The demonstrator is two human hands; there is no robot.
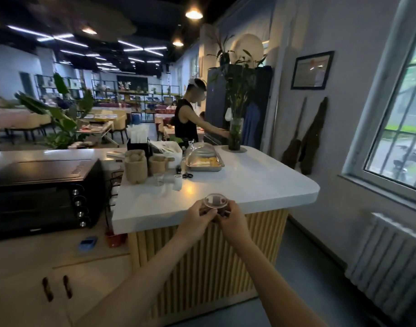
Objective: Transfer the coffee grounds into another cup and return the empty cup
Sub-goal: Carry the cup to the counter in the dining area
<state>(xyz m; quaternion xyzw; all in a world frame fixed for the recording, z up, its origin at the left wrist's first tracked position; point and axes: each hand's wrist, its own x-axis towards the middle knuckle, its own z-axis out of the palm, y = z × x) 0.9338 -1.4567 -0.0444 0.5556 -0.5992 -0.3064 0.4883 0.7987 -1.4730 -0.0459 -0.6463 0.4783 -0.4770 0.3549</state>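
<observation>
White counter [261, 185] bears tray [204, 166], vase [235, 134], jars [135, 166].

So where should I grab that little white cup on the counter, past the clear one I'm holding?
Take the small white cup around its side wall, coming from the near side. It stands upright with open counter in front, while a clear glass and woven baskets crowd its left and back.

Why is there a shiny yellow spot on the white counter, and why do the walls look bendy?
Head view: the spot on the counter is glare from a ceiling lamp; the wide-angle lens curves the window frame; the clear cup looks slightly blurred.
</observation>
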